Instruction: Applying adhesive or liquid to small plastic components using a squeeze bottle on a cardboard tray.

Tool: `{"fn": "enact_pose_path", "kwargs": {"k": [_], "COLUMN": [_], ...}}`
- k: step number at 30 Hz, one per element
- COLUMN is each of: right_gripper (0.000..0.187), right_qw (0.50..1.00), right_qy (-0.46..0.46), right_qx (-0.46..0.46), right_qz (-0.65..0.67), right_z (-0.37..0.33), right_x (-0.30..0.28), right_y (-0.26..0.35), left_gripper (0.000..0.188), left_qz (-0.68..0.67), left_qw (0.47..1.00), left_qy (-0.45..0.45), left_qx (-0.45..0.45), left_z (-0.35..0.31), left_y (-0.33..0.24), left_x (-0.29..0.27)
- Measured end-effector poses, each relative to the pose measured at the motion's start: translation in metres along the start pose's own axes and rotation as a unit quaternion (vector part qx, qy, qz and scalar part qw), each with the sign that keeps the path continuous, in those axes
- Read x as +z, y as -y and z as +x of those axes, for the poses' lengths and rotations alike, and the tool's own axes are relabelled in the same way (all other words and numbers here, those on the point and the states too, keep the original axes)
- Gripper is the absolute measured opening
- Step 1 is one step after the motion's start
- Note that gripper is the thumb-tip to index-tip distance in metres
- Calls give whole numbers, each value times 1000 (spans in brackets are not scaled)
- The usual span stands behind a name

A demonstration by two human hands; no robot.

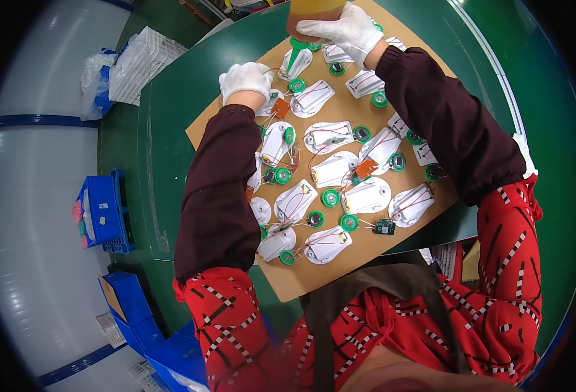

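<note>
My right hand (348, 31), in a white glove, is wrapped around a squeeze bottle (314, 14) with amber contents and a long green nozzle. The bottle is tipped nozzle-down, its tip over a white plastic housing (297, 63) near the board's far edge. My left hand (246, 80), also gloved, is curled just left of that housing. A thin wire shows by its fingertips; what they pinch is hidden. Below it lie an orange circuit piece (280, 108) and a green round speaker (297, 85) beside another white housing (312, 98).
A brown board (294, 281) on the green table (170, 144) bears several white housings with wired green speakers. A green circuit board (384, 227) lies near its right edge. Left of the table are a white crate (145, 65) and blue bins (101, 209).
</note>
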State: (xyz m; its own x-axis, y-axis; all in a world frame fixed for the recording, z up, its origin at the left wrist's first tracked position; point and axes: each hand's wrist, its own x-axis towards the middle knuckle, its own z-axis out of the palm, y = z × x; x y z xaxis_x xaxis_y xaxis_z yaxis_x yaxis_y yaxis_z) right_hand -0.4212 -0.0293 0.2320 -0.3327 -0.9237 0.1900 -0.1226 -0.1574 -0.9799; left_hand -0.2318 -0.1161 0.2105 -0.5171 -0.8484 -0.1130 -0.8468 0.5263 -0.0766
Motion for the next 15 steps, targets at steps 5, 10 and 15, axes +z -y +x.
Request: {"fn": "enact_pose_path", "kwargs": {"k": [5,10,15], "right_gripper": [47,47,44], "right_qw": [999,997,998], "right_qy": [30,38,-1], "right_qx": [-6,6,51], "right_qz": [26,62,-33], "right_z": [3,3,-6], "right_x": [-2,0,1], "right_y": [-6,-11,6], "left_gripper": [24,30,39], "left_qz": [-6,-58,-66], "left_qw": [1000,998,997], "left_qy": [0,-7,40], "left_qx": [-5,-7,20], "left_z": [1,-2,-1], "left_y": [0,-4,-7], "left_x": [-1,-4,-6]}}
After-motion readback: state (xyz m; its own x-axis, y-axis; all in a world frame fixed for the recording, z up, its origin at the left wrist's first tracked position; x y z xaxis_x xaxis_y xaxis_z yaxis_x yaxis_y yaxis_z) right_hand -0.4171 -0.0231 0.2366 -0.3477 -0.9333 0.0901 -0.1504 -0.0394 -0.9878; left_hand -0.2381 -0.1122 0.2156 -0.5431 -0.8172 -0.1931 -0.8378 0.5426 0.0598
